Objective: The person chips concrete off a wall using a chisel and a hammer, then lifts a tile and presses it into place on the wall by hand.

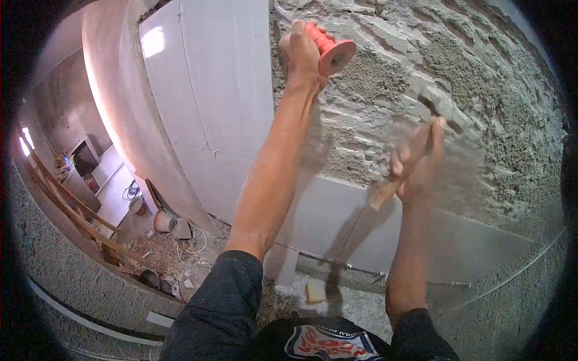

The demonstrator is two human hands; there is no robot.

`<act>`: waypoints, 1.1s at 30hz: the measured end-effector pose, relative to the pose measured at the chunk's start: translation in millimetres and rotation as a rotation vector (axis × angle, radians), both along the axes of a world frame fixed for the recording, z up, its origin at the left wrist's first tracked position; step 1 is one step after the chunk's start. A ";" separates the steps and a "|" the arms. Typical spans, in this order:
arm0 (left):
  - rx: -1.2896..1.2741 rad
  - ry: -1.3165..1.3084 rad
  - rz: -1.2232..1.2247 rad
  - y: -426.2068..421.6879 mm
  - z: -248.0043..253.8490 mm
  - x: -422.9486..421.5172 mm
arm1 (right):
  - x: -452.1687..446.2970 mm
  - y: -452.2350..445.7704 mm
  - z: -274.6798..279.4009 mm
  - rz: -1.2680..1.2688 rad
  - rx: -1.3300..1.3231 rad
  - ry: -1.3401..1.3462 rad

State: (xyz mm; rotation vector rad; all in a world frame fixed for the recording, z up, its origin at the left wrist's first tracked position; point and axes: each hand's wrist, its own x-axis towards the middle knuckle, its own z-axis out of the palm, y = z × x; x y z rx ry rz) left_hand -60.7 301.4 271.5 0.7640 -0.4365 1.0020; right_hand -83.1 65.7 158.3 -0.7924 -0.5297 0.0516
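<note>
Two bare hands are at work, with one tool in each: the left hand [303,54] is closed around a red-gripped chisel [336,55] with a round flared guard, at the upper middle, and the right hand [415,159] grasps a wooden-handled hammer [444,107] with a grey head, lower and to the right, well apart from the guard. The hammer and right hand are blurred, so whether the head touches the wall cannot be told; the chisel's pale shaft runs up past the left fingers, its tip hard to make out, and the print on the black shirt [331,343] is cut off by the lower edge. Behind the tools is a rough grey mortar wall [361,78] scored with slanting ridges, bordered to the left and below by smooth white tiles [229,84]. One yellowish block [314,293] lies beneath the lower tiles. Far left, the room opens onto a debris-strewn floor [156,246] with two buckets [162,222] side by side and several long wooden poles [78,210] leaning nearby
</note>
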 end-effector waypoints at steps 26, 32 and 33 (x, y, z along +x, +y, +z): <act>-0.068 0.023 -0.092 13.0 6.1 7.8 | -33.8 -116.7 -80.8 -0.424 0.086 0.290; -0.167 -0.123 -0.135 9.8 20.1 25.6 | -41.8 -136.4 -109.7 -0.437 0.072 0.316; -0.055 -0.029 -0.088 1.8 28.9 20.2 | -42.3 -138.8 -114.9 -0.411 0.071 0.312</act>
